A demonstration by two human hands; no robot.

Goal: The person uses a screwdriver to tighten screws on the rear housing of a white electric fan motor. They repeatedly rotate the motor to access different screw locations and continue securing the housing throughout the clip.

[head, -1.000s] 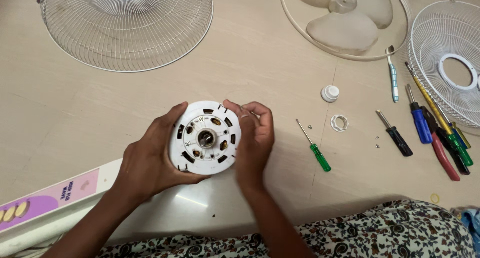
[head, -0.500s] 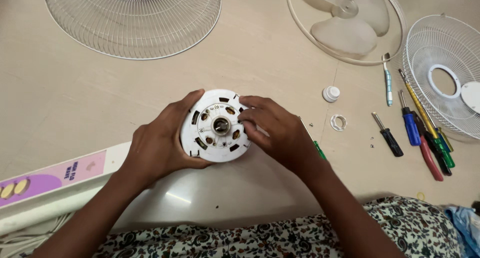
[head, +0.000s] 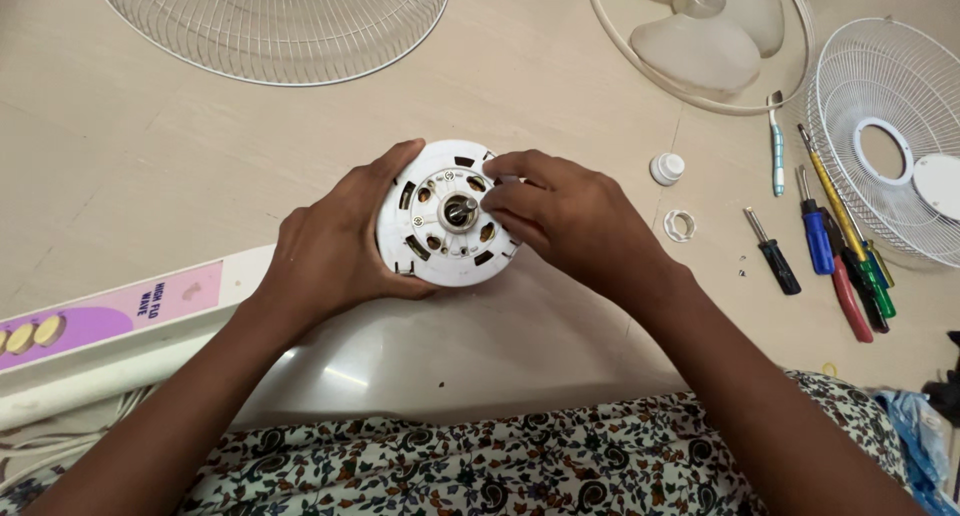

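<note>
I've got the white plastic motor housing [head: 447, 214] centre frame, held just above the pale glossy floor [head: 150, 166]. It's a round disc with slotted vents round the rim and a dull metal shaft stub at the hub. My left hand [head: 335, 251] is wrapped round its left edge, fingers closed on it. My right hand [head: 560, 216] is curled, fingertips pressed on the upper right face; can't tell if they pinch anything small. To the right lie a white ribbed cap [head: 667, 168], a white ring nut [head: 679, 225] and a row of plastic-handled screwdrivers [head: 830, 246]. Thin wire fan guards [head: 280, 21] sit up top.

Versus half a second ago: right hand has slid further onto the housing; left grip unchanged.
</note>
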